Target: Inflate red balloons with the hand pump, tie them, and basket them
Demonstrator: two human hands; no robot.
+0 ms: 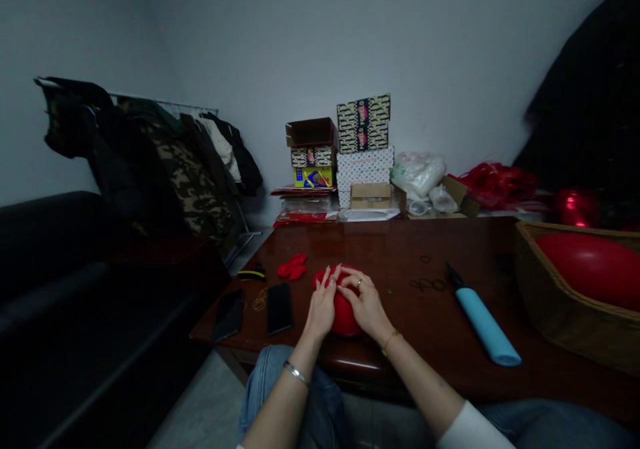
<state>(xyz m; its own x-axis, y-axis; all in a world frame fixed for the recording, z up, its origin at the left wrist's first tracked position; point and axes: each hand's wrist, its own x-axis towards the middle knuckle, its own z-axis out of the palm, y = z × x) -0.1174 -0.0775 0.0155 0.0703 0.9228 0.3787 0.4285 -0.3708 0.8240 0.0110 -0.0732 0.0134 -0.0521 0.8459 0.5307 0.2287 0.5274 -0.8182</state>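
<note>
A round, inflated red balloon [345,319] rests at the front edge of the dark wooden table, between my two hands. My left hand [323,306] grips it from the left, fingers bent over its top. From the right, my right hand [364,299] pinches near the balloon's upper part, a ring on one finger. The fingertips of both hands meet there; the neck is hidden among them. To the left lie several flat red balloons [293,267]. A light-blue hand pump [487,326] with a black nozzle lies to the right.
Two phones, one a black phone [280,309], lie left of my hands near yellow rubber bands [260,299]. Dark bands [431,284] lie by the pump. A wicker basket [555,302] holding a large red balloon stands at right. Stacked boxes [365,176] stand behind the table.
</note>
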